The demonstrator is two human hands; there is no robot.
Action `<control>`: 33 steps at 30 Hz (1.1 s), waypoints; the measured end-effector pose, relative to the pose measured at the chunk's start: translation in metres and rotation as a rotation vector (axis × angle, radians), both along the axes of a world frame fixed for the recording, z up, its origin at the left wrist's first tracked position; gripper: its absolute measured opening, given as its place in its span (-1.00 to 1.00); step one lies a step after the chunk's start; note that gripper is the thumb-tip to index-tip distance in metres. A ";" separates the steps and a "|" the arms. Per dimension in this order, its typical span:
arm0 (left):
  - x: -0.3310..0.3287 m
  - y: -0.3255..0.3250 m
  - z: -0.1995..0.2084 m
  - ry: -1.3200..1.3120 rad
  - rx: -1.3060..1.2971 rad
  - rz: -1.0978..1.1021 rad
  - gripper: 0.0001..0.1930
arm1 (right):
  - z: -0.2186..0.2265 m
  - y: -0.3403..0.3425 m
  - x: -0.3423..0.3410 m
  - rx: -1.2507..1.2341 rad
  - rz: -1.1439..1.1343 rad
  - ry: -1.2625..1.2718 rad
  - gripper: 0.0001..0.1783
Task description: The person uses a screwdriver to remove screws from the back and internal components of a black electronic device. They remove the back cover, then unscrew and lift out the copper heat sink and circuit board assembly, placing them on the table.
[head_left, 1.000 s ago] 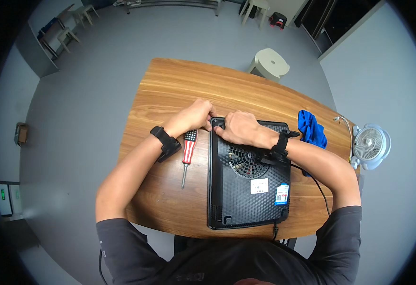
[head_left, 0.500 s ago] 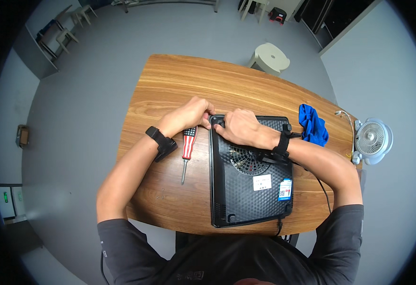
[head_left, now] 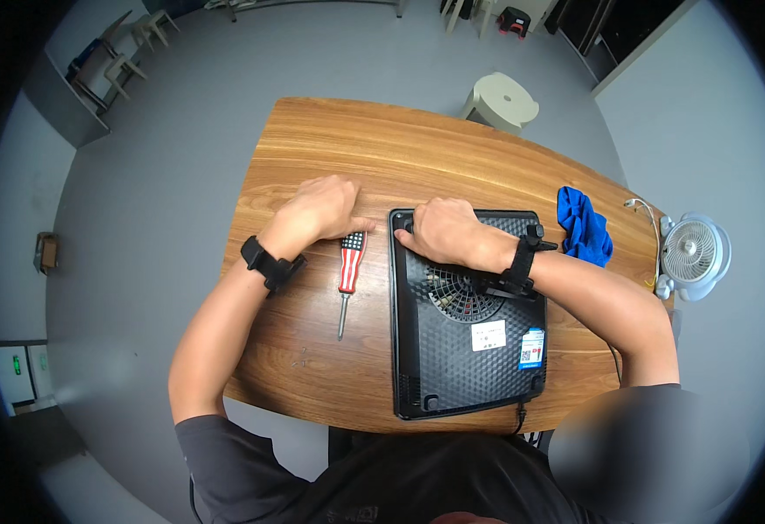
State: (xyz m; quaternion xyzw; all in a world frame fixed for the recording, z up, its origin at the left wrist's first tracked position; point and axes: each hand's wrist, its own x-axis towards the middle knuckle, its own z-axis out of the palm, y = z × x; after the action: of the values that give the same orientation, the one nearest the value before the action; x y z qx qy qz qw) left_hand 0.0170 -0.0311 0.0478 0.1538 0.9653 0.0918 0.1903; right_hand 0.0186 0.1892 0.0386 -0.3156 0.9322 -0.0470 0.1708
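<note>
A flat black induction cooker lies underside up on the wooden table, its round fan grille and rubber feet showing. My right hand grips its far edge near the left corner; the fingers curl over the edge and the thumb presses on the underside. My left hand is apart from the cooker, low over the table to its left. Its thumb stretches out to the right, away from the fingers, whose tips are partly hidden. Just below that thumb lies a screwdriver with a red, white and blue handle, its shaft toward me.
A crumpled blue cloth lies right of the cooker. At the table's right edge stands a small light-blue fan with a white cable. The cooker's black cord leaves at the near edge. A pale stool stands beyond the wooden table.
My left hand has moved left, from the cooker's far left corner to above the screwdriver handle, and its thumb has spread. The right hand keeps its hold on the cooker.
</note>
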 end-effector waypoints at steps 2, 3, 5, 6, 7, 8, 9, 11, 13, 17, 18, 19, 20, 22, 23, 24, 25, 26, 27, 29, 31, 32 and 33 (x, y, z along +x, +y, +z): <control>0.011 0.007 0.010 -0.065 -0.075 0.064 -0.23 | 0.000 -0.001 0.000 -0.008 0.007 0.009 -0.32; 0.014 0.009 0.012 -0.095 -0.111 0.098 -0.19 | 0.001 -0.002 0.000 0.000 0.010 0.006 -0.32; 0.016 0.011 0.001 -0.113 -0.117 0.061 -0.18 | 0.003 -0.003 0.001 0.016 0.014 -0.001 -0.32; 0.016 0.011 -0.007 -0.123 -0.118 0.047 -0.18 | 0.004 -0.003 0.001 0.018 0.016 -0.008 -0.32; 0.017 0.008 -0.013 -0.094 -0.019 0.015 -0.25 | 0.006 -0.003 0.001 0.020 0.019 -0.015 -0.32; 0.016 0.006 -0.018 -0.114 0.010 0.017 -0.29 | 0.006 -0.003 0.001 0.021 0.022 -0.022 -0.32; 0.015 0.007 -0.017 -0.133 0.040 0.011 -0.33 | 0.006 -0.001 0.001 0.018 0.030 -0.009 -0.32; 0.010 0.008 -0.011 -0.212 0.096 0.016 -0.41 | 0.004 0.001 0.001 0.012 0.046 0.018 -0.32; 0.002 0.005 -0.001 -0.341 0.139 0.045 -0.49 | 0.015 -0.005 0.002 0.083 0.031 -0.063 -0.41; -0.012 -0.013 0.023 -0.125 0.284 0.075 -0.64 | 0.021 -0.010 0.001 0.162 0.031 -0.106 -0.45; -0.017 -0.014 0.034 -0.113 0.373 0.118 -0.66 | 0.021 -0.009 0.000 0.163 0.028 -0.112 -0.45; -0.013 -0.013 0.055 -0.109 0.451 0.157 -0.68 | 0.023 -0.010 0.001 0.162 0.033 -0.114 -0.45; -0.015 -0.016 0.060 -0.036 0.533 0.169 -0.66 | 0.024 -0.010 0.001 0.160 0.038 -0.117 -0.46; -0.018 -0.020 0.065 0.247 0.572 0.052 -0.69 | 0.012 -0.003 0.000 0.057 0.081 -0.032 -0.36; -0.018 -0.019 0.069 0.275 0.614 0.038 -0.69 | 0.007 -0.001 0.000 0.005 0.104 0.010 -0.30; -0.016 -0.016 0.072 0.298 0.658 0.024 -0.69 | 0.006 0.000 0.000 0.010 0.098 0.012 -0.30; -0.015 -0.012 0.074 0.321 0.702 0.011 -0.68 | 0.006 0.000 0.000 0.016 0.093 0.015 -0.30; -0.014 -0.009 0.073 0.350 0.728 -0.026 -0.68 | 0.005 0.000 0.000 0.021 0.088 0.017 -0.29; -0.014 -0.005 0.073 0.380 0.755 -0.064 -0.67 | 0.005 0.001 0.000 0.014 0.090 0.015 -0.29; -0.014 0.000 0.071 0.403 0.807 -0.111 -0.64 | 0.004 0.003 -0.001 -0.001 0.093 0.012 -0.28; -0.014 0.003 0.070 0.419 0.799 -0.119 -0.65 | 0.017 -0.003 -0.001 0.074 0.076 -0.056 -0.40; -0.013 0.003 0.069 0.426 0.796 -0.123 -0.65 | 0.020 -0.005 -0.001 0.112 0.066 -0.090 -0.45; -0.014 0.004 0.067 0.428 0.786 -0.135 -0.64 | 0.015 -0.002 -0.001 0.052 0.081 -0.044 -0.41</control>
State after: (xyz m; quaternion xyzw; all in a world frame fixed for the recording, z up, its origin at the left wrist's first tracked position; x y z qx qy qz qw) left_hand 0.0031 -0.0274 0.1150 0.2923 0.8626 0.4049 -0.0811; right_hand 0.0178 0.1868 0.0535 -0.3475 0.9156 -0.0227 0.2010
